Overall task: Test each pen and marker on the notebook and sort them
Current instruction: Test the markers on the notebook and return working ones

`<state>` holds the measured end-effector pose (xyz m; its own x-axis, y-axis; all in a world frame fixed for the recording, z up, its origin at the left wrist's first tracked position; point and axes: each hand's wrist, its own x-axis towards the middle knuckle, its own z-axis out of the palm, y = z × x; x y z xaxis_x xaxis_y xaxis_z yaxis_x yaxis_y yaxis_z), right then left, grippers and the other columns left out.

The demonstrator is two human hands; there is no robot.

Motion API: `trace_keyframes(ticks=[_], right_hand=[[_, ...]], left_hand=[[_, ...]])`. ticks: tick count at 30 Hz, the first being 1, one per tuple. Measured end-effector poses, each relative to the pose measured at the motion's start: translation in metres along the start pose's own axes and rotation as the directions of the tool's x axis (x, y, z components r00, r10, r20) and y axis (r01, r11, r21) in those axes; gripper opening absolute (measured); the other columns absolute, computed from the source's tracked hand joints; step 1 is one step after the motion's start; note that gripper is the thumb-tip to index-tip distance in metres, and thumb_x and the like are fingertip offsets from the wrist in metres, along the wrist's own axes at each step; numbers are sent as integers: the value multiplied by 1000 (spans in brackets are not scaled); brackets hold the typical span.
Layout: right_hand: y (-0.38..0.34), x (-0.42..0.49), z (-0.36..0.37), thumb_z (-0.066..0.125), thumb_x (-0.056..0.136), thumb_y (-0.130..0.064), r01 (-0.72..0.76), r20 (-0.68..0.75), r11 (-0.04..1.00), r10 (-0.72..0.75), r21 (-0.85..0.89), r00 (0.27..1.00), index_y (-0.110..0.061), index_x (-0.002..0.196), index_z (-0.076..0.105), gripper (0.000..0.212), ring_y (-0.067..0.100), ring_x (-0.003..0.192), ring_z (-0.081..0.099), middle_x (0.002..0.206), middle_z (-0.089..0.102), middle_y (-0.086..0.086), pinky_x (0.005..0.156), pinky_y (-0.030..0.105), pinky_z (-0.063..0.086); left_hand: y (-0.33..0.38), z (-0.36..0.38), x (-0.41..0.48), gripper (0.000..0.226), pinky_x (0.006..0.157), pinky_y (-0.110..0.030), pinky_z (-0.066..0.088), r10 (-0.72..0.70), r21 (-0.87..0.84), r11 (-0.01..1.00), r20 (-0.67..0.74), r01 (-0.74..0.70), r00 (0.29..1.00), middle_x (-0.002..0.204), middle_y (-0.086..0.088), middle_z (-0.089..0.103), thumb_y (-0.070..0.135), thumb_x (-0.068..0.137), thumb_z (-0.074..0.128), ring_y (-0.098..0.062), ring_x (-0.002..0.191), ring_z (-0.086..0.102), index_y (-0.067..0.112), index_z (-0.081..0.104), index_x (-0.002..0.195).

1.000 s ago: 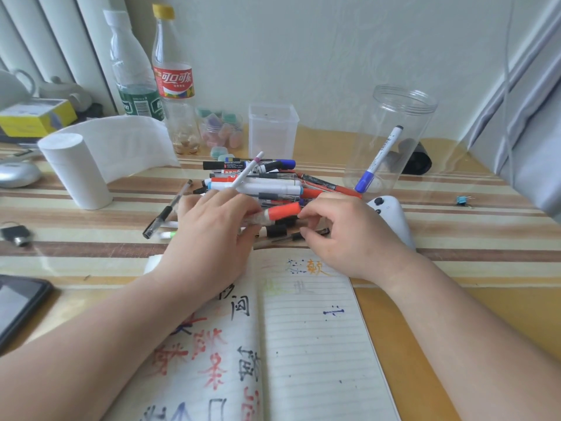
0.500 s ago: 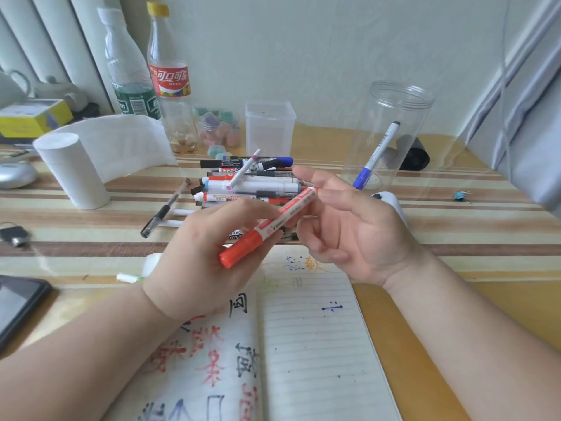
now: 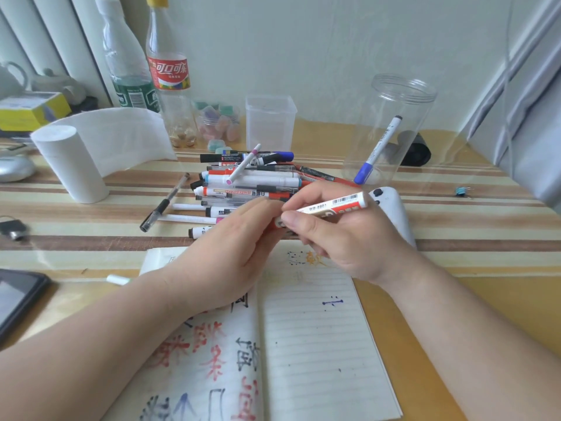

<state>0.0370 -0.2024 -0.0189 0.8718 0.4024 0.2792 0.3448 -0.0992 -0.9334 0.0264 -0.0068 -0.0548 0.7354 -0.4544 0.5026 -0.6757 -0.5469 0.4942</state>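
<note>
An open notebook point(image 3: 318, 344) with red, black and blue test marks lies in front of me. Above it, my right hand point(image 3: 343, 241) pinches the white barrel of a red marker point(image 3: 334, 205). My left hand point(image 3: 224, 265) grips that marker's red cap end, which is mostly hidden in my fingers. Behind my hands sits a pile of pens and markers point(image 3: 249, 183). A tall clear jar point(image 3: 394, 95) at the back right holds one blue marker point(image 3: 379, 150). A small square clear container point(image 3: 270, 123) stands behind the pile.
A white paper roll point(image 3: 69, 165) and two bottles point(image 3: 167, 71) stand at the back left. A dark phone point(image 3: 18, 296) lies at the left edge. A white controller point(image 3: 394, 208) rests behind my right hand, and a black pen point(image 3: 164, 205) lies left of the pile.
I lifted the red marker out of the pile and turned it. Its barrel now points right in my right hand, and my left hand has closed over the cap end.
</note>
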Motion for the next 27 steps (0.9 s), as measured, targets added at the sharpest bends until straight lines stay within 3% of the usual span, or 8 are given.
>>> trace_keyframes(ticks=[3,8,10,15,19,21,24,27], right_hand=[[2,1,6,70,93,-14,-1,-38,999,-1,-53,999,-12,84,67,9,3,49,55,57,63,-9,52,13,41],[-3,1,13,68,93,-8,55,-98,997,-49,55,994,-9,79,62,15,2,45,52,51,61,-7,50,12,40],[-6,1,15,66,93,-4,56,-102,990,-43,128,994,-8,76,57,20,0,42,52,48,58,-9,49,9,39],[-12,1,12,64,88,-9,76,-87,994,-69,73,994,-8,72,54,18,1,42,49,47,55,-9,49,11,37],[-29,6,-19,65,79,-11,50,-309,992,-14,112,951,-16,58,56,22,14,37,33,43,41,1,43,18,26],[-40,7,-45,61,77,-11,26,-362,991,25,133,932,-14,60,62,18,18,39,34,44,43,8,43,20,23],[-42,-3,-70,56,80,-13,-124,-181,988,138,87,974,-7,76,76,21,31,49,53,59,59,20,41,28,33],[-23,-18,-65,61,79,-12,-274,-19,961,275,48,961,-8,86,79,20,34,66,64,75,67,23,44,30,48]], left_hand=[[3,-2,2,15,73,-13,40,6,-80,997,35,-3,999,89,15,55,30,107,40,0,83,54,23,52,101],[5,-1,5,16,72,-20,46,-16,-144,989,-11,14,1000,91,25,63,39,105,40,1,83,61,31,54,105],[8,0,4,19,69,-24,49,-46,-160,986,-40,39,998,86,19,66,42,103,43,-4,78,63,30,57,106],[10,-1,4,35,52,-20,31,-116,-106,988,-28,113,993,59,13,43,55,99,44,-9,53,43,26,63,106],[6,-12,2,53,59,-27,39,-144,-20,989,131,148,981,69,8,53,76,90,39,-9,65,52,39,48,127],[0,-16,0,65,71,-28,44,-97,79,994,224,81,970,82,13,56,81,83,48,-5,78,54,37,53,130],[-3,-15,-1,73,90,-33,41,-59,251,968,351,-33,934,96,19,51,90,72,52,-8,96,50,42,59,126],[3,-12,-1,81,93,-33,37,-86,331,942,397,-56,914,95,19,43,99,65,48,-10,98,42,46,57,126]])
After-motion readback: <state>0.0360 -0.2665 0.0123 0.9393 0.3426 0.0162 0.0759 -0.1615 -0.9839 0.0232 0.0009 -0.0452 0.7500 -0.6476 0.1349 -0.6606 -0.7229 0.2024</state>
